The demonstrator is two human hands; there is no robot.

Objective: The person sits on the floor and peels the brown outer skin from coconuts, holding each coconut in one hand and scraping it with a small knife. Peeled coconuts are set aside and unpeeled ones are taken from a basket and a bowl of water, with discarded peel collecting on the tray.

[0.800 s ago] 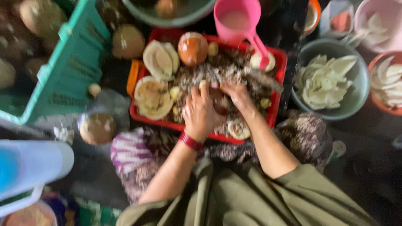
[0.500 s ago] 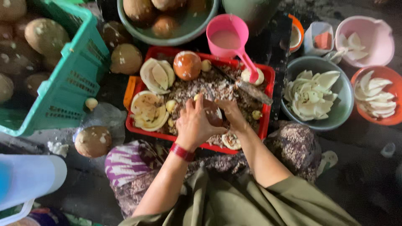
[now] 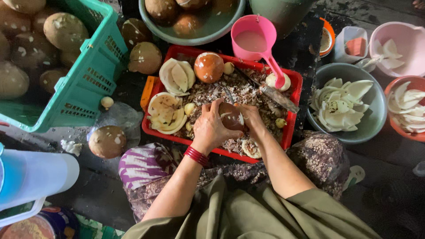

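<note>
- The turquoise slatted plastic basket (image 3: 84, 84) fills the upper left corner of the floor, heaped with round brown husked coconuts (image 3: 64, 28).
- The shallow red plastic tray (image 3: 290, 126) sits on the floor in front of the person's knees; brown shavings cover its bottom, and white curved coconut flesh pieces (image 3: 170, 95) lie along its left edge.
- The grey-green round bowl of white coconut slices (image 3: 369, 128) stands just beside the tray's right edge.
- The pink plastic scoop with a long handle (image 3: 254, 37) rests over the tray's far edge.
- The long dark-bladed knife (image 3: 276, 96) lies in the tray near its right edge.
- The small brown partly peeled coconut kernel (image 3: 230, 116) is over the tray's near half, between both hands. It looks hard, rounded and fairly heavy for its size, probably slick where pared white; cupping it round the sides seems safest.
- The left hand (image 3: 212, 128) wraps it from the left, fingers closed around it.
- The right hand (image 3: 251, 118) presses its right side; whether it holds a tool, I cannot tell.
</note>
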